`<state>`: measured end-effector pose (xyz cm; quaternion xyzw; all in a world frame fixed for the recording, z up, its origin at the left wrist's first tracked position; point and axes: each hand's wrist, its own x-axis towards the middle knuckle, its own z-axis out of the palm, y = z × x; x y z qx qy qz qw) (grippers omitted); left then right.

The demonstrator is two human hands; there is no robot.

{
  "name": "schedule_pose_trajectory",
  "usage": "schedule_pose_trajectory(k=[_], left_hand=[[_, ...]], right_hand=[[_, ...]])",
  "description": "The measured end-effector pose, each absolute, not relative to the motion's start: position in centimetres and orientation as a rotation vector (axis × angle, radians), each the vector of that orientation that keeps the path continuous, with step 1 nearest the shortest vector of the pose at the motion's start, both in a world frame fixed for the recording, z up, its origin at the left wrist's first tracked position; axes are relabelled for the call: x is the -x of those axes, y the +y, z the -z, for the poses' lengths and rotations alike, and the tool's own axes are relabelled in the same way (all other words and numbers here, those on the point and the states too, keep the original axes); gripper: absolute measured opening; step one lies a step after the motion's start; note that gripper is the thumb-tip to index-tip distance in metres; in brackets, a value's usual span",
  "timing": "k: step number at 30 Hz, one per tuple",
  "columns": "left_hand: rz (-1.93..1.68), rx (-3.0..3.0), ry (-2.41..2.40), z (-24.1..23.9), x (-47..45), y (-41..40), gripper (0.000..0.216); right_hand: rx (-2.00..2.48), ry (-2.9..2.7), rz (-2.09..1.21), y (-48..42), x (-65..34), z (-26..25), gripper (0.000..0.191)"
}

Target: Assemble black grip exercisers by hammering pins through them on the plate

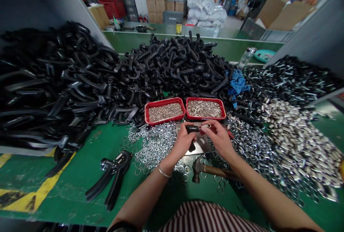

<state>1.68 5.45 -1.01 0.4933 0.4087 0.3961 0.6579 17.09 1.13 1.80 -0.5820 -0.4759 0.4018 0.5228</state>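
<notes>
My left hand (183,141) is closed around a black plastic part (192,129), whose lower end sticks out below the fingers. Between the fingertips of my right hand (220,139) is a small metal coil spring (205,126), held at the end of the black part. I cannot tell whether the spring sits inside it. Both hands are above a flat metal plate (203,146). A hammer (215,170) with a wooden handle lies just in front of the plate, its handle partly under my right forearm. To the left rests an assembled black hand gripper (118,174).
Two red trays (164,120) of small metal pins stand behind my hands. Black handles (172,60) are heaped at the back and left. Washers and rings (156,148) spread around the plate. Silver sleeves (303,139), a blue cloth (238,83) and a bottle (246,57) are on the right.
</notes>
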Motion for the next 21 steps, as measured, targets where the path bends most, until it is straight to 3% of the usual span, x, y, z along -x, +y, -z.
schedule_pose_trajectory(k=[6, 11, 17, 21], left_hand=[[-0.478, -0.986, 0.474, -1.4, -1.1, 4.1, 0.056], [-0.55, -0.799, 0.405, -2.7, -0.6, 4.7, 0.035], [-1.113, -0.688, 0.718, -1.7, -0.1, 7.2, 0.027], [-1.01, -0.888, 0.717, -1.7, 0.2, 7.7, 0.028]], right_hand=[[1.328, -1.268, -1.165, 2.7, -18.3, -2.3, 0.025], [1.288, -1.419, -1.335, 5.1, -19.8, -3.2, 0.027], [1.761, -1.99, -0.572, 2.2, -22.9, -0.3, 0.012], [1.919, -2.174, -0.299, 0.0, -23.6, 1.4, 0.012]])
